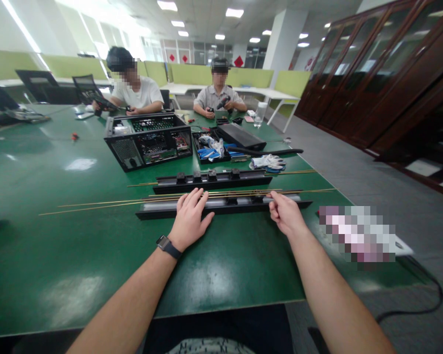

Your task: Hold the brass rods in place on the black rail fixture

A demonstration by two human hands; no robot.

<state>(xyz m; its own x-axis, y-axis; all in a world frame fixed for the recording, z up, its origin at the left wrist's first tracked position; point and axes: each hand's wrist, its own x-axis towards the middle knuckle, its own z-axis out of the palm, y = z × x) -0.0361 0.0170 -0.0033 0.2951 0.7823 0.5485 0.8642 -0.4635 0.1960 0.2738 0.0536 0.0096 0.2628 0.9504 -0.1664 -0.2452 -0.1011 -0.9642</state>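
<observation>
A long black channel rail (158, 215) lies crosswise on the table in front of me, with a pale strip along its inside. Several thin brass-coloured rods (96, 203) run along it and stick out past both ends. My left hand (188, 220) rests flat over the rail's middle, fingers apart, the tips on the rods. At the right part of the rail, my right hand (287, 215) has its fingers curled, the index fingertip and thumb close to the rods; what they pinch, if anything, is hidden. Behind lies a second black rail (210, 187) with small black blocks on it.
An opened computer case (151, 142) stands beyond on the green table (96, 275). Near it are a tray (227, 156) of gloves, a flat black box (241, 136) and a glove (268, 162). A blurred-out object (358, 233) lies right. Two people sit opposite; one holds a drill (223, 102).
</observation>
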